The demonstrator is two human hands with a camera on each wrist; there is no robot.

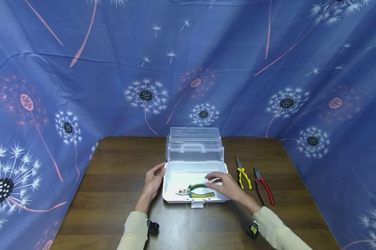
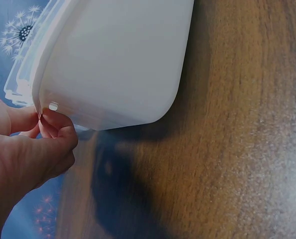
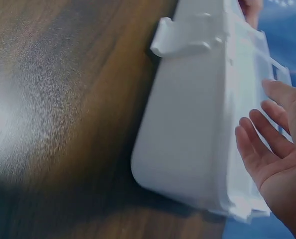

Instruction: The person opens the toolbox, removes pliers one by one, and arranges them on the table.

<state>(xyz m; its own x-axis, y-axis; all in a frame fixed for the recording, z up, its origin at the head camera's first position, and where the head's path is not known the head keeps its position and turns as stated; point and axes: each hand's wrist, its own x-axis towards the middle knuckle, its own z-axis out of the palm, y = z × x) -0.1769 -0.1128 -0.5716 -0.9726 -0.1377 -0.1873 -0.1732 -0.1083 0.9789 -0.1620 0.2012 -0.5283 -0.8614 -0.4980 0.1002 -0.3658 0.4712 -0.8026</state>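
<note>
A white toolbox [image 1: 175, 175] with a raised clear lid [image 1: 194, 143] stands on the table. Inside it lie combination pliers [image 1: 203, 195] with green and yellow handles, their metal head pointing left. At the box's left side, my left hand [image 1: 153, 180] pinches the rim between thumb and fingers, as the left wrist view shows on the white wall [image 2: 123, 59]. My right hand [image 1: 228, 186] is over the right part of the box, by the ends of the pliers' handles. In the right wrist view its loosely bent fingers [image 3: 260, 132] hold nothing.
To the right of the box lie yellow-handled long-nose pliers [image 1: 239, 171] and red-and-black-handled pliers [image 1: 263, 182]. A white latch [image 1: 197, 204] sticks out from the box's front. Behind the wooden table [image 1: 125, 163] hangs a blue dandelion-print cloth [image 1: 238, 86].
</note>
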